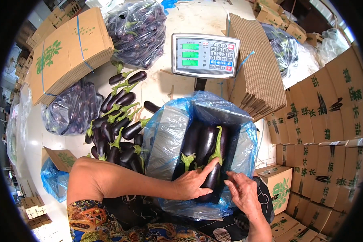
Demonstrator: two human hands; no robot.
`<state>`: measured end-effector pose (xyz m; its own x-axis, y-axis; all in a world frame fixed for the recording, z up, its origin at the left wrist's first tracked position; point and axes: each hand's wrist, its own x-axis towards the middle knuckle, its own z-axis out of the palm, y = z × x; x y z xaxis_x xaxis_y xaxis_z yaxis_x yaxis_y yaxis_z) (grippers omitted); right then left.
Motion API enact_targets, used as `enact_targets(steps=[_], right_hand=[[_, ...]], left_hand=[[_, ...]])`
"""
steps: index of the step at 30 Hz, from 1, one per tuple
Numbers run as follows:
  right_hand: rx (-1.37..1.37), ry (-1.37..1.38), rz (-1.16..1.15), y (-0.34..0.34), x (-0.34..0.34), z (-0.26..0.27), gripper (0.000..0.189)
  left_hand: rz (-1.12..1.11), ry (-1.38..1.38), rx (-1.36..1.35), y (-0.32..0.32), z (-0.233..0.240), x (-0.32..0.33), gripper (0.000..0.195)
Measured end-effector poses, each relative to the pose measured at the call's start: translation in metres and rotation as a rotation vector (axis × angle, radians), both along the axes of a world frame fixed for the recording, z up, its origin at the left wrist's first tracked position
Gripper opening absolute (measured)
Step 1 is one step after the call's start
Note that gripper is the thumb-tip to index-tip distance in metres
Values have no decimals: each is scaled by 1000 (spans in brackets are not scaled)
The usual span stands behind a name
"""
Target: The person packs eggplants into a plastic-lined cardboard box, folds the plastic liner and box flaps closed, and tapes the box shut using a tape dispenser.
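An open cardboard box lined with blue plastic film stands before me beneath the scale's display, with several dark eggplants lying lengthwise in it. My left hand reaches over the box; its extended index finger touches the green cap of an eggplant on top. The thumb is spread beside that fruit. My right hand hovers at the box's right side by the liner, fingers bent and apart, holding nothing. The lower ends of some eggplants are hidden in shadow and under my left hand.
Loose eggplants are heaped on the floor left of the box. The electronic scale display stands behind it. Bagged eggplants and flattened cartons lie back left. More flattened cartons stand back right; stacked printed boxes line the right.
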<state>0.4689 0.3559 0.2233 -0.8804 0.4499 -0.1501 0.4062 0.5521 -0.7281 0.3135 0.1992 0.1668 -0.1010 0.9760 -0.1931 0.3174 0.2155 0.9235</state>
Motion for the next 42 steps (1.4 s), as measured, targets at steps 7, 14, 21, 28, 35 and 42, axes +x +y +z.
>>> enact_targets(steps=[7,14,21,28,35,42], right_hand=[[29,-38,33,-6,-1,-6,28],[68,-35,48,-9,-2,-8,26],[80,35,-79,-5,-6,-2,19],[54,-4,-123,-2,-10,0,21],[6,84,-422,26,-13,-3,35],[-233,32,-470,88,-19,-23,70]], left_hand=[[-286,73,-394,9,6,-7,97],[-273,160,-200,7,5,-10,77],[-87,204,72,11,22,-23,49],[-33,197,216,7,25,-40,39],[286,121,77,13,60,-128,25],[517,146,39,2,13,-201,55]])
